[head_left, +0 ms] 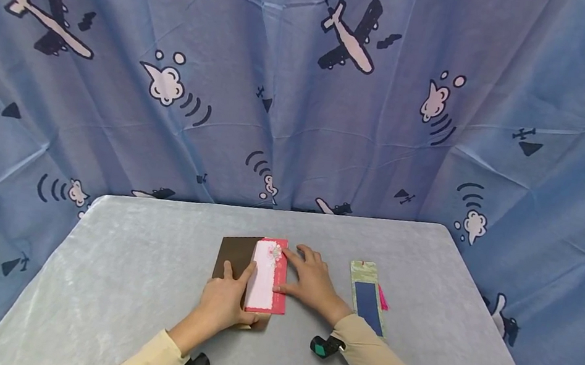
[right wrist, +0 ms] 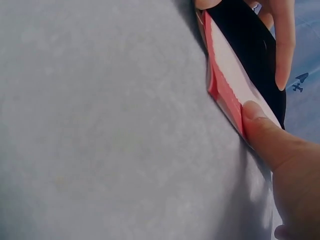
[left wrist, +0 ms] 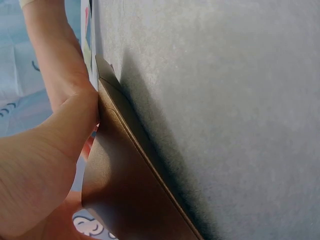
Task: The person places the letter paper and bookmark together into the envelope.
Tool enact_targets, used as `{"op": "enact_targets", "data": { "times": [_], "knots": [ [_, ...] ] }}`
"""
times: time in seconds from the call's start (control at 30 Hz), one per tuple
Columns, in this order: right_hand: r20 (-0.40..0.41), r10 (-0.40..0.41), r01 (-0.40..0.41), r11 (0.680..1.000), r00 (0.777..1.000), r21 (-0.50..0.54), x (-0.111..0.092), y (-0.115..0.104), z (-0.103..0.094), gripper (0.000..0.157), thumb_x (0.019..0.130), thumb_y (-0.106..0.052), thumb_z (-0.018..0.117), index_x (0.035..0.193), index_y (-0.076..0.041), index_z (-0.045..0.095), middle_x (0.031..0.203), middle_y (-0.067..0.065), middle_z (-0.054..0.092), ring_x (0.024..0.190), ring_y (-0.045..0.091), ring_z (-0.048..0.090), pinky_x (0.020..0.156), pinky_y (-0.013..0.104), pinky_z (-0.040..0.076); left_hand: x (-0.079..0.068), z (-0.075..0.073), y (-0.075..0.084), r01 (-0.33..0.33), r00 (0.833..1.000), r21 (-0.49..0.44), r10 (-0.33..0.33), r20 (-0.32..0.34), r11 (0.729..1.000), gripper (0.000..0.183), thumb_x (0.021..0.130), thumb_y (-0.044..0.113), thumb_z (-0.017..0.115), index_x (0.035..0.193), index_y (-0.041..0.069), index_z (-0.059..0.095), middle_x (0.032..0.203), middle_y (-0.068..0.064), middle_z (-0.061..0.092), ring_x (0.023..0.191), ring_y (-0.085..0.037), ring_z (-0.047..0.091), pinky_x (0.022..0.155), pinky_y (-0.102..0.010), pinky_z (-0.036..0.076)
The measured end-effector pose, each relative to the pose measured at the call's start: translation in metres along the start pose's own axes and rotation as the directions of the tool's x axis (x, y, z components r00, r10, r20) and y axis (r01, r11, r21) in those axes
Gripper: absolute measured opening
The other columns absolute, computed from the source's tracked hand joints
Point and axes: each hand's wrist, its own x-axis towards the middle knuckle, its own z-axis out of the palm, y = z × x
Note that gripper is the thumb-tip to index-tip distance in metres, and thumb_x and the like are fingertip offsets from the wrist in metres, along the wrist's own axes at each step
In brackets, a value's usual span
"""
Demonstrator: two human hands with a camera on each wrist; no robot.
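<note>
A brown paper envelope (head_left: 236,251) is over the table in front of me, its lower edge showing large in the left wrist view. A red and white card (head_left: 261,275) with a flower decoration overlaps its right half. My left hand (head_left: 220,298) holds the envelope, with two fingers spread over its front and the thumb at the bottom edge. On the other side, my right hand (head_left: 312,282) holds the card's right edge, and its thumb (right wrist: 255,117) presses on the card's face in the right wrist view. The undersides of envelope and card are hidden.
To the right of my right hand lies a green and dark blue bookmark-like strip (head_left: 368,299) with a pink tassel (head_left: 383,298). The light grey table (head_left: 135,260) ends at a blue patterned curtain (head_left: 236,106) behind it.
</note>
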Motion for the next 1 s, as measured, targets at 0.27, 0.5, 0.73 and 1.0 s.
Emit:
{"op": "enact_targets", "data": {
  "times": [0.27, 0.5, 0.73, 1.0],
  "knots": [
    [-0.013, 0.003, -0.003, 1.000, 1.000, -0.018, 0.001, -0.003, 0.004, 0.092, 0.070, -0.055, 0.083, 0.147, -0.020, 0.048, 0.145, 0.022, 0.046, 0.127, 0.042, 0.047, 0.099, 0.060, 0.039, -0.001, -0.001, 0.000, -0.002, 1.000, 0.012, 0.002, -0.010, 1.000, 0.109, 0.058, 0.060, 0.088, 0.147, 0.012, 0.047, 0.133, -0.042, 0.052, 0.074, -0.039, 0.070, 0.076, -0.050, 0.056],
    [-0.014, -0.001, 0.001, 1.000, 1.000, -0.029, 0.003, -0.005, 0.006, 0.092, 0.070, -0.057, 0.082, 0.147, -0.020, 0.048, 0.145, 0.022, 0.046, 0.128, 0.042, 0.047, 0.099, 0.060, 0.039, -0.002, -0.004, 0.000, 0.002, 1.000, 0.007, -0.002, -0.002, 1.000, 0.110, 0.058, 0.060, 0.088, 0.148, 0.012, 0.046, 0.134, -0.042, 0.052, 0.074, -0.040, 0.070, 0.077, -0.051, 0.056],
    [0.017, 0.015, -0.014, 1.000, 1.000, -0.014, 0.006, -0.009, 0.006, 0.093, 0.071, -0.058, 0.081, 0.149, -0.021, 0.046, 0.148, 0.023, 0.044, 0.133, 0.044, 0.044, 0.103, 0.062, 0.036, -0.001, -0.003, -0.001, 0.002, 1.000, 0.010, -0.002, 0.003, 1.000, 0.111, 0.058, 0.060, 0.088, 0.148, 0.012, 0.046, 0.134, -0.042, 0.052, 0.076, -0.041, 0.071, 0.078, -0.052, 0.056],
    [0.006, 0.001, -0.001, 0.999, 1.000, -0.043, 0.010, -0.013, 0.012, 0.094, 0.070, -0.061, 0.080, 0.148, -0.020, 0.047, 0.147, 0.023, 0.045, 0.131, 0.043, 0.045, 0.102, 0.062, 0.037, 0.000, -0.002, -0.001, 0.015, 1.000, 0.013, -0.015, 0.023, 1.000, 0.112, 0.057, 0.062, 0.088, 0.149, 0.013, 0.045, 0.135, -0.042, 0.050, 0.079, -0.043, 0.071, 0.079, -0.054, 0.055]
  ]
}}
